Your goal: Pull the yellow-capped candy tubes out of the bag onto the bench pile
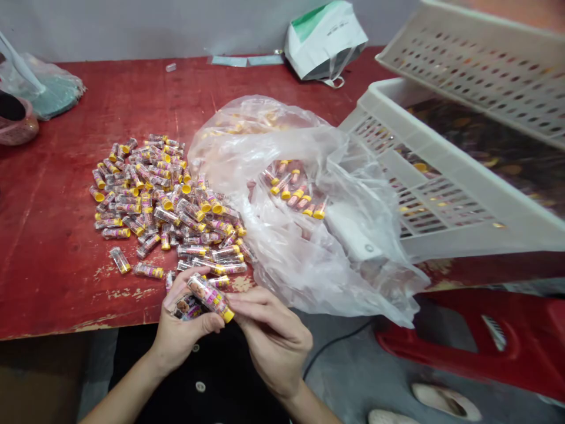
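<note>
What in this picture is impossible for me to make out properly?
All in the head view:
- Fine print on the held tube: too small.
- Dark printed item beside it: partly covered by that tube and the left hand.
- Exact contents of the plastic bag: veiled by cloudy folds.
- Lower crate's contents: blurred, partly hidden by the upper crate.
- Nearer shoe: cut off by the bottom edge.

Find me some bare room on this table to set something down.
Bare red tabletop runs left of the tube pile, and behind it toward the wall, apart from one small clear piece. Crowded: the middle and right, with the pile, plastic bag and white crates.
</note>
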The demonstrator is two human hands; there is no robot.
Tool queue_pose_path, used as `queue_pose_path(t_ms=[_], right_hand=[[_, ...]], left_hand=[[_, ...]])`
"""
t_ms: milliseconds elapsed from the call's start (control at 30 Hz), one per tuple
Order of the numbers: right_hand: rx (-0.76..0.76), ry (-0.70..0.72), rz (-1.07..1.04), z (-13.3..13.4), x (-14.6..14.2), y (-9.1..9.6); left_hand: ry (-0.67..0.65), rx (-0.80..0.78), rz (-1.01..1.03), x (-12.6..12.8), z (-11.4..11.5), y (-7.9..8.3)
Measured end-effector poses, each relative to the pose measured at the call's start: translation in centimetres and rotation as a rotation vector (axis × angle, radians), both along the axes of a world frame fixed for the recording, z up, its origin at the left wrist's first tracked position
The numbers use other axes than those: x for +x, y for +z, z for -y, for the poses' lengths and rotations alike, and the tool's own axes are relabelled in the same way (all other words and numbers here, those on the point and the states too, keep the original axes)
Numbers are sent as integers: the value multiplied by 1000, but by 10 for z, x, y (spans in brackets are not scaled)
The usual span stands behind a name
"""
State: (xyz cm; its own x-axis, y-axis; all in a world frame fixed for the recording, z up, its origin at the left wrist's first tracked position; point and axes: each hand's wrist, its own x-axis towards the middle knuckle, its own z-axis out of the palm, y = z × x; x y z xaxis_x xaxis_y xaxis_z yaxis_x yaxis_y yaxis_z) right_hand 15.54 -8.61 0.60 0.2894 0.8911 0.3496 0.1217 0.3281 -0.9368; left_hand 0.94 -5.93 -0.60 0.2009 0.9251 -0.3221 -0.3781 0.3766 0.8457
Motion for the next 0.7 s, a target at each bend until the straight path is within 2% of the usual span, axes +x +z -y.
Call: queue_pose_path(t_ms=[233,333,433,533,633,700], right_hand=[[13,-70,-31,-1,-4,-2],[16,-68,-42,0,-5,-4],[-24,-61,-54,-9,-3,-8],[-44,-93,-32,-41,1,-14],[36,-138,37,-90,-1,-17],[87,-116,117,-123,-1,-14]], left_hand=[[41,85,-104,3,3,-3],[64,45,-90,4,1,-4],[73,-23,20,8,-5,-3],[157,-125,134,14,-14,1],[218,-218,178,14,-23,3],[224,-237,180,11,-26,3]])
